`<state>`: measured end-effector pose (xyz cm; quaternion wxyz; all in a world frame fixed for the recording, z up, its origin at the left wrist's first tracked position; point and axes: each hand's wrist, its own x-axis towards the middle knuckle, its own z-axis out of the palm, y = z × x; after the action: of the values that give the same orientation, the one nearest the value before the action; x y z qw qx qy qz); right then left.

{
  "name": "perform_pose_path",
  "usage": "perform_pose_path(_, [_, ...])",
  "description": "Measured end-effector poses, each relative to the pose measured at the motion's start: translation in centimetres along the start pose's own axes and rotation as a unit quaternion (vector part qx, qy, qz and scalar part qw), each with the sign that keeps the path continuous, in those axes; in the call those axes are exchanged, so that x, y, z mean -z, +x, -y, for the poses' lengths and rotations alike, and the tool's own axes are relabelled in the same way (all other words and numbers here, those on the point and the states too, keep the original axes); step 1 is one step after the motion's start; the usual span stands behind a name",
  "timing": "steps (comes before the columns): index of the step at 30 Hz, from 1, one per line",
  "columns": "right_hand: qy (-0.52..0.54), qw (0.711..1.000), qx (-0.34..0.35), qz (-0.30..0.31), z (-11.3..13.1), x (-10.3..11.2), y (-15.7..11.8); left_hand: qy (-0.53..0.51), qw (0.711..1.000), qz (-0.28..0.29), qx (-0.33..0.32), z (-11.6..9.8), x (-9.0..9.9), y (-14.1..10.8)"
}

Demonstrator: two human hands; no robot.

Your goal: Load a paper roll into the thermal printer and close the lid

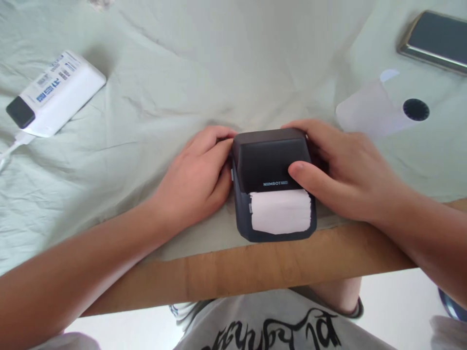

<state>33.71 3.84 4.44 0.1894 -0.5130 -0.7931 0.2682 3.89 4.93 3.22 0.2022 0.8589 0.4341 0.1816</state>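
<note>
A dark label printer point(272, 158) marked NIIMBOT stands near the front edge of the cloth. White label paper point(280, 211) covers much of its front face. My left hand point(200, 180) is closed against the printer's left side, its fingers partly hidden behind the casing. On the other side, my right hand point(339, 170) grips the printer, the thumb lying on the top cover and the fingers wrapped round the far right edge.
At the left lies a white power bank point(69, 97) with a cable point(12, 148) plugged in. A white sheet point(368, 109) with a black round spot point(416, 110) lies at right, below a dark phone point(438, 41). A wooden edge point(219, 272) borders the pale cloth point(237, 63).
</note>
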Motion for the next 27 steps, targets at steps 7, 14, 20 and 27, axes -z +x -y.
perform_pose_path(7, [0.006,1.0,0.014,0.004,0.0,-0.3,-0.2,0.006,1.0,0.003,-0.013,0.1,0.1,-0.3])
perform_pose_path(14, [0.023,1.0,0.012,0.014,-0.1,-0.1,-0.6,0.018,1.0,-0.005,-0.017,-0.2,0.0,-0.5])
perform_pose_path(20, [0.032,0.999,-0.003,0.026,-0.3,0.3,-0.5,0.008,0.999,-0.006,-0.044,0.4,-0.6,-0.7])
perform_pose_path(27, [0.044,0.999,-0.007,0.012,-0.5,0.8,-0.3,0.028,0.995,-0.005,-0.097,1.2,-1.2,-1.2])
